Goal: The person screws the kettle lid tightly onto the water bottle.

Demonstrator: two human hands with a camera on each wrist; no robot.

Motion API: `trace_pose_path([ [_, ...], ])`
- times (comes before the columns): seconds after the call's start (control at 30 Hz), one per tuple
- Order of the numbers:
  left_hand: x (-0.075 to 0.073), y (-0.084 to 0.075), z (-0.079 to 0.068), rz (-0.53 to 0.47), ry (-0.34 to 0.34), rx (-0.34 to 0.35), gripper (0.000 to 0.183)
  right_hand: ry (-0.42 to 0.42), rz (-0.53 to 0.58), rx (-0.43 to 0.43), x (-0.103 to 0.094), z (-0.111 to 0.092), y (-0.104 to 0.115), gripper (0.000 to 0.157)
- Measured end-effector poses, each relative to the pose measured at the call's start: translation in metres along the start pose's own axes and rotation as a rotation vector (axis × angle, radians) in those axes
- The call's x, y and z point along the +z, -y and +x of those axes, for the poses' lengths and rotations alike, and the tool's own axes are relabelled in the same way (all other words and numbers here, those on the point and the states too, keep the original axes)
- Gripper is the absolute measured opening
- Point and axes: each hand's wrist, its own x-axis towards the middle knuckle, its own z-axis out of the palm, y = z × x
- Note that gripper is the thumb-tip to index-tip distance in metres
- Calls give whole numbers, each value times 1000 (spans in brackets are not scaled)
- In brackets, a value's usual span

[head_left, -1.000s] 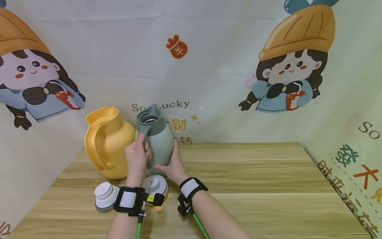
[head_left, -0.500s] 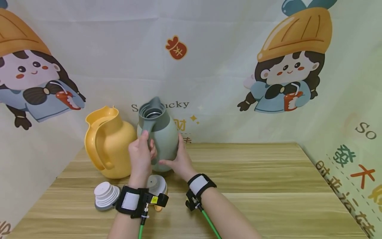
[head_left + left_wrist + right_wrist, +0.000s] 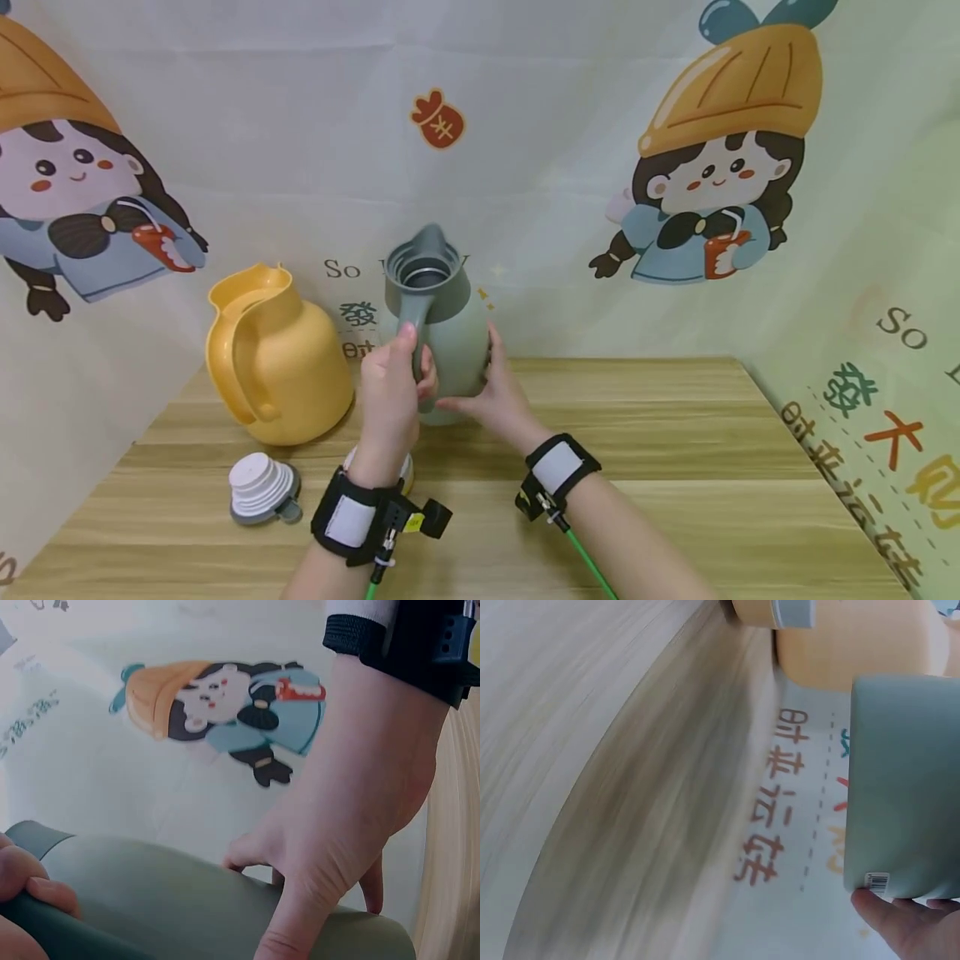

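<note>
A grey-green thermos jug [image 3: 459, 354] with an uncovered mouth is held upright, tilted slightly, in the middle of the head view. My left hand [image 3: 390, 379] grips its handle [image 3: 414, 312], thumb on top. Against the lower right of the body my right hand [image 3: 504, 400] holds on with spread thumb and fingers. In the right wrist view the jug's base stands apart from the wood, with a barcode label [image 3: 877, 882] near the right hand's thumb. The left wrist view shows the right hand [image 3: 322, 825] across the green body, and left-hand fingers [image 3: 52, 894] round the handle.
A yellow jug [image 3: 315, 375] with no lid stands to the left. In front of it lies a white ribbed stopper [image 3: 262, 487] with a grey base. Another lid [image 3: 408, 475] is mostly hidden behind the left wrist. A printed cloth wall [image 3: 540, 250] borders the wooden table [image 3: 637, 433].
Both hands have moved the green jug rightward and up, away from the yellow jug. The second lid has become largely covered by the left wrist.
</note>
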Motion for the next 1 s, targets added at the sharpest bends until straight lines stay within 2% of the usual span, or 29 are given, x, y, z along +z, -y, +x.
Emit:
trace_pose_path([
  [0.2,22,-7,-12,-61,71,-49,44,28,42,18,-32,-24,32,113],
  [0.37,41,-11,-26,-81,143,-86,46,42,49,49,-52,-43,38,110],
  [0.6,65,-12,-49,-121,216,-152,50,66,30,10,-76,-68,20,114],
  [0.8,80,-11,-64,-174,263,-232,48,94,37,2,-93,-89,22,113],
  [1.0,94,-10,-76,-213,289,-306,45,85,-1,-6,-104,-107,-9,117],
])
